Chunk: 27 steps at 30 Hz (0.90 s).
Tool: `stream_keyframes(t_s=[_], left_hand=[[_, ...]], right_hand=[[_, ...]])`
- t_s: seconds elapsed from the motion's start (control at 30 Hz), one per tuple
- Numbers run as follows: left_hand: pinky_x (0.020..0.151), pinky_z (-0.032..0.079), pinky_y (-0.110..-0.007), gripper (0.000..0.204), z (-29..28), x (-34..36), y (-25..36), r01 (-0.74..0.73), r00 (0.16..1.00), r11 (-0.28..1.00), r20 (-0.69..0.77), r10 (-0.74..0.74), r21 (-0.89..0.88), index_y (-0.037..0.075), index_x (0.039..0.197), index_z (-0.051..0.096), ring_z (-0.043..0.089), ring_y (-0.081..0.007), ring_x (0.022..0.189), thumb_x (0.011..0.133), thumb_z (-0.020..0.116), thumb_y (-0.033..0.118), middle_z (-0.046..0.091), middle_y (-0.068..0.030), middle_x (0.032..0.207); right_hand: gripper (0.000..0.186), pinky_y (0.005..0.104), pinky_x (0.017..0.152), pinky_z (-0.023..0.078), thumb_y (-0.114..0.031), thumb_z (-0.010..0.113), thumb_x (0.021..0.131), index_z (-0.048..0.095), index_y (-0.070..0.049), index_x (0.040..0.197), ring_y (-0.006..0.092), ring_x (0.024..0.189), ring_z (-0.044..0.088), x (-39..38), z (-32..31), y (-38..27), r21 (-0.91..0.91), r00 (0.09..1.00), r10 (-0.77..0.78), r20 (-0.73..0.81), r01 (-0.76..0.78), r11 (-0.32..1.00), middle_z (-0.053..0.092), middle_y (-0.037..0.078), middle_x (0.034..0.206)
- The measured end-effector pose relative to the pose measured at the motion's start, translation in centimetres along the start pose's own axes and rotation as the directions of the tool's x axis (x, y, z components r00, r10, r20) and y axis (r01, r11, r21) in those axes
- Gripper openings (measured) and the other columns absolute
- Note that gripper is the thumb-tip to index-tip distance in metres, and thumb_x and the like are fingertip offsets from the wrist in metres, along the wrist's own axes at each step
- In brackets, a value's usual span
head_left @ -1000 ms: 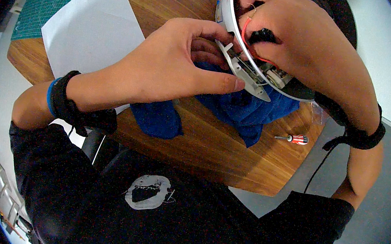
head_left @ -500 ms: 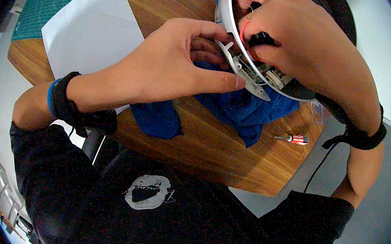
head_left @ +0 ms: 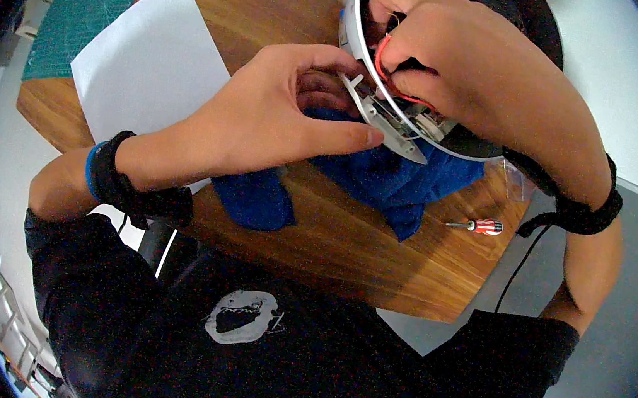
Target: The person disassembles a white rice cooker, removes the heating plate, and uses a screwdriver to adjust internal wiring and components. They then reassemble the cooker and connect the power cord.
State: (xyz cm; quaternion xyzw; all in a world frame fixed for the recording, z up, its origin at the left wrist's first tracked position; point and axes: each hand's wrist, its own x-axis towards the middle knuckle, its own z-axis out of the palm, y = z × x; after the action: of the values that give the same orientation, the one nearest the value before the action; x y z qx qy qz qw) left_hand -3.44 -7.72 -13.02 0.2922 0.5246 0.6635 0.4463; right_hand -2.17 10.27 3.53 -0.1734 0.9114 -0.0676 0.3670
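A round appliance with a pale rim and dark inside lies tilted at the top centre. My left hand is closed on a curved white plastic panel, thumb on its near face and fingers behind, at the appliance's left rim. Inside the dark opening, the fingers of my right hand are bent together; their tips are partly hidden, and I cannot make out what they grip. A red wire loops past these fingers toward small parts at the rim. Beneath the appliance is a bunched blue cloth.
A small red-and-white screwdriver lies near the right edge of the wooden table. Close to it is a clear plastic piece. White paper and a green cutting mat lie at the left.
The appliance, the panel and both hands appear slightly farther left in the view. My right fingers have shifted inside the opening, and the dark gap between them looks smaller. My left hand keeps its hold.
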Motion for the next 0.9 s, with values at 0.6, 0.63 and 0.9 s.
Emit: stream_keyframes(t_s=[0.6,0.63,0.9], left_hand=[[0.095,0.056,-0.029,0.05,1.3,-1.1,0.4,-0.004,0.998,0.997,-0.066,0.008,0.071,-0.005,0.129,0.061,0.068,-0.014,0.105,0.087,0.083,0.01,0.072,-0.0082,0.114],[0.096,0.055,-0.029,0.05,1.3,-1.2,0.4,-0.006,0.998,0.997,-0.068,0.011,0.078,-0.005,0.13,0.061,0.067,-0.0141,0.106,0.087,0.083,0.01,0.072,-0.0083,0.115],[0.098,0.055,-0.03,0.051,1.3,-0.6,1.7,0.025,1.0,0.997,-0.017,-0.024,0.07,-0.005,0.133,0.059,0.067,-0.0151,0.109,0.089,0.081,0.009,0.071,-0.0094,0.121]], right_hand=[[0.029,0.0339,0.085,0.053,-0.017,0.058,0.101,0.077,0.002,0.09,0.0232,0.093,0.064,-2.8,2.3,1.3,-0.007,0.948,-0.235,-0.214,0.239,0.971,0.067,0.012,0.104],[0.029,0.034,0.086,0.053,-0.017,0.057,0.102,0.077,0.001,0.091,0.0231,0.094,0.064,-3.1,2.5,1.5,-0.037,0.932,-0.256,-0.255,0.255,0.966,0.068,0.013,0.105],[0.018,0.035,0.077,0.049,-0.011,0.071,0.085,0.069,-0.001,0.1,0.0277,0.089,0.064,-10.2,5.8,2.8,-0.229,0.704,-0.008,-0.71,-0.22,0.948,0.066,0.015,0.101]])
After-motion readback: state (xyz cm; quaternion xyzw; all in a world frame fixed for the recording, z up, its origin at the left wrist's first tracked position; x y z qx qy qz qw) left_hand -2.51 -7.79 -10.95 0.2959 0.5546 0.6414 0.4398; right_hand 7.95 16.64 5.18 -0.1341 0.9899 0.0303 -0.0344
